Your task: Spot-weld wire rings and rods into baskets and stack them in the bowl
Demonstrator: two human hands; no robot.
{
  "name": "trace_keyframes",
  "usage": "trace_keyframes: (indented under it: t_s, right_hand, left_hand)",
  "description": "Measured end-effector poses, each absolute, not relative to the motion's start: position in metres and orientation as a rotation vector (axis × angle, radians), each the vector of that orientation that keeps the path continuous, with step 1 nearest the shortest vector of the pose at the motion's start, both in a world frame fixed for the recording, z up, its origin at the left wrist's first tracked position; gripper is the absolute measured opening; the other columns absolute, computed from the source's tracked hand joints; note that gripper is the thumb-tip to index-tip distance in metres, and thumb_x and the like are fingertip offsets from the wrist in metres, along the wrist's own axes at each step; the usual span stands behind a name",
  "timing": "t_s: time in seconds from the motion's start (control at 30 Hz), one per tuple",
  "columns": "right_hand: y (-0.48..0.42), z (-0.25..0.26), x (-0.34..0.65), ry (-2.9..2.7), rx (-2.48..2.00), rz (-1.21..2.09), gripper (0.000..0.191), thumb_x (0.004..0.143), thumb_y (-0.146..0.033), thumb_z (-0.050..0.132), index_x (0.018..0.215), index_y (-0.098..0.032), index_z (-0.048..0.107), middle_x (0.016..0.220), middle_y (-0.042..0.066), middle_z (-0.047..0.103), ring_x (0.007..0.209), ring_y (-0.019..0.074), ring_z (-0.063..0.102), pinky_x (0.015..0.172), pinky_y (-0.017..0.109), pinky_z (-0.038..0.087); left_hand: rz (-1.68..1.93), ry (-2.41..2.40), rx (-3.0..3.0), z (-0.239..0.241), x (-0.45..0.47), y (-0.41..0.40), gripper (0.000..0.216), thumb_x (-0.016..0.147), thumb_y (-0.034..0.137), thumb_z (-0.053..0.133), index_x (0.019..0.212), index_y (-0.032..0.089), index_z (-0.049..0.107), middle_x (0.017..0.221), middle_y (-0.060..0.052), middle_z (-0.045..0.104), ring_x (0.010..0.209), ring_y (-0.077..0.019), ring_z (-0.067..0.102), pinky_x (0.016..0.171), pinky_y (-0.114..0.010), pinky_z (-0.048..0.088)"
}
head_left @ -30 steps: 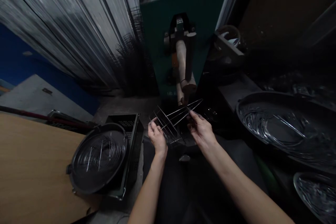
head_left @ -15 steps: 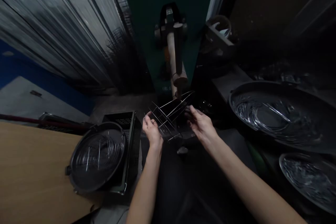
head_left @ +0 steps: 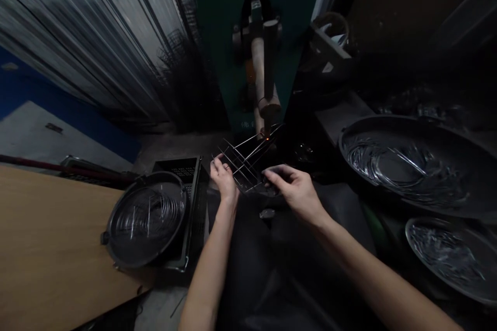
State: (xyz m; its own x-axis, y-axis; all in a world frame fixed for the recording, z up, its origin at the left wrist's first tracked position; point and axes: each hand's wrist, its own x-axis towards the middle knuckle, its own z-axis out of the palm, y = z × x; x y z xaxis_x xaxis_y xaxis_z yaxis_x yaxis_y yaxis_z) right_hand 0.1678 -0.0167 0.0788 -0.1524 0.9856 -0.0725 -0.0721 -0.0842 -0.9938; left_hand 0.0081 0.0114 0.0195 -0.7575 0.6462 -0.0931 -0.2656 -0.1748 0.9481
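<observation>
Observed: the person's two bare hands hold a wire grid [head_left: 246, 165], made of straight metal rods crossed at angles, up in front of the body. Its far tip reaches the lower end of the pale cylindrical electrode arm [head_left: 261, 64] on a green-panelled welding machine [head_left: 229, 41]. A small orange glow [head_left: 267, 137] shows at that contact point.

Left hand [head_left: 223, 181]: grip closed, fingers and thumb pinching the near-left rods of the grid. Right hand [head_left: 293, 191]: fingers extended toward the grid's lower edge and overlapping it. Cannot tell whether this grip is clamped on the rods or only touching them.

Surroundings: to the left, a wooden bench [head_left: 58, 248] carries a round black tub [head_left: 110, 225] holding coiled, shiny wire. A black slotted plastic crate [head_left: 197, 191] stands just beside the tub, close to the left forearm. To the right, a large black basin [head_left: 341, 139] and a smaller basin [head_left: 407, 238] both hold loose bright wire pieces. Dark fabric [head_left: 272, 274] lies below the hands. Behind the bench, a corrugated metal sheet [head_left: 89, 31] runs up beside the machine, with a dark wire mesh [head_left: 182, 72] hanging against it. Far left, a blue wall [head_left: 23, 83].
</observation>
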Motion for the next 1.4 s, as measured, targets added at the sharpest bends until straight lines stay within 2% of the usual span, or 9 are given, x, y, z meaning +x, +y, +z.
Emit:
trace_keyframes:
  t_s: [0.17, 0.33, 0.47, 0.57, 0.7, 0.83, 0.97, 1.07, 1.4]
  right_hand:
    - [0.004, 0.097, 0.176, -1.852, -1.164, 0.898, 0.021, 0.084, -0.031, 0.055, 0.090, -0.018, 0.070, 0.094, 0.007, 0.069, 0.089, 0.0201, 0.063, 0.084, 0.031, 0.045]
    - [0.041, 0.073, 0.189, -1.876, -1.294, 1.422, 0.041, 0.085, -0.054, 0.048, 0.083, -0.015, 0.061, 0.072, 0.004, 0.063, 0.058, 0.0130, 0.052, 0.055, 0.024, 0.038]
    - [0.022, 0.035, 0.202, -1.780, -1.206, 1.629, 0.045, 0.082, -0.059, 0.049, 0.082, -0.015, 0.056, 0.065, 0.000, 0.056, 0.055, 0.0107, 0.047, 0.052, 0.022, 0.036]
    - [-0.012, 0.005, 0.208, -1.864, -1.210, 1.526, 0.039, 0.087, -0.052, 0.045, 0.089, -0.016, 0.060, 0.077, 0.003, 0.062, 0.070, 0.0149, 0.056, 0.066, 0.026, 0.044]
    - [-0.059, -0.020, 0.215, -1.999, -1.180, 1.343, 0.035, 0.091, -0.043, 0.042, 0.098, -0.019, 0.066, 0.093, 0.006, 0.067, 0.084, 0.0193, 0.062, 0.081, 0.032, 0.046]
    - [-0.080, -0.033, 0.268, -1.950, -1.323, 1.120, 0.031, 0.091, -0.039, 0.045, 0.111, -0.025, 0.065, 0.106, 0.003, 0.067, 0.096, 0.0201, 0.063, 0.090, 0.033, 0.046]
    - [-0.082, -0.051, 0.377, -1.561, -2.150, 0.452, 0.029, 0.090, -0.031, 0.045, 0.107, -0.017, 0.065, 0.109, 0.011, 0.065, 0.101, 0.0248, 0.061, 0.094, 0.037, 0.044]
    - [-0.090, -0.063, 0.451, -1.376, -2.708, 0.423, 0.032, 0.087, -0.020, 0.048, 0.113, -0.008, 0.061, 0.115, 0.021, 0.060, 0.108, 0.0294, 0.058, 0.091, 0.037, 0.043]
    - [-0.089, -0.086, 0.495, -1.213, -2.697, 0.512, 0.031, 0.084, -0.021, 0.055, 0.112, -0.013, 0.065, 0.116, 0.014, 0.063, 0.110, 0.0247, 0.057, 0.092, 0.030, 0.040]
  left_hand:
    - [1.804, 1.652, 0.947, -0.016, 0.026, -0.043, 0.033, 0.093, 0.043, 0.039, 0.098, 0.017, 0.059, 0.053, 0.006, 0.036, 0.043, -0.0067, 0.034, 0.044, -0.018, 0.029]
    - [1.435, 1.323, 1.959, -0.060, 0.015, -0.086, 0.021, 0.087, 0.036, 0.054, 0.094, 0.022, 0.068, 0.079, -0.004, 0.067, 0.076, -0.0148, 0.060, 0.084, -0.032, 0.044]
    - [1.465, 1.539, 1.406, -0.060, -0.010, -0.092, 0.039, 0.080, 0.053, 0.059, 0.103, 0.022, 0.065, 0.109, -0.010, 0.066, 0.109, -0.0234, 0.057, 0.103, -0.041, 0.034]
    - [1.485, 1.435, 0.467, -0.040, -0.014, -0.078, 0.050, 0.090, 0.057, 0.039, 0.107, 0.015, 0.059, 0.107, -0.014, 0.066, 0.103, -0.0217, 0.062, 0.095, -0.037, 0.041]
    - [1.404, 1.171, -0.056, -0.013, 0.000, -0.049, 0.037, 0.094, 0.043, 0.040, 0.090, 0.011, 0.058, 0.080, -0.010, 0.068, 0.072, -0.0151, 0.066, 0.073, -0.026, 0.049]
    - [1.527, 1.325, -0.044, -0.005, 0.018, -0.040, 0.025, 0.090, 0.036, 0.051, 0.080, 0.014, 0.055, 0.046, 0.006, 0.046, 0.038, -0.0043, 0.041, 0.046, -0.015, 0.035]
    - [1.582, 1.516, 0.251, 0.003, 0.031, -0.048, 0.022, 0.081, 0.039, 0.054, 0.076, 0.017, 0.053, 0.041, 0.009, 0.035, 0.034, -0.0051, 0.032, 0.037, -0.015, 0.026]
    - [1.604, 1.684, 0.383, 0.012, 0.035, -0.044, 0.011, 0.074, 0.030, 0.054, 0.076, 0.019, 0.052, 0.042, 0.010, 0.036, 0.032, -0.0067, 0.029, 0.032, -0.016, 0.019]
    - [1.855, 1.483, 0.358, 0.032, 0.041, -0.019, 0.013, 0.076, 0.032, 0.053, 0.077, 0.019, 0.053, 0.043, 0.008, 0.034, 0.039, -0.0078, 0.028, 0.037, -0.016, 0.021]
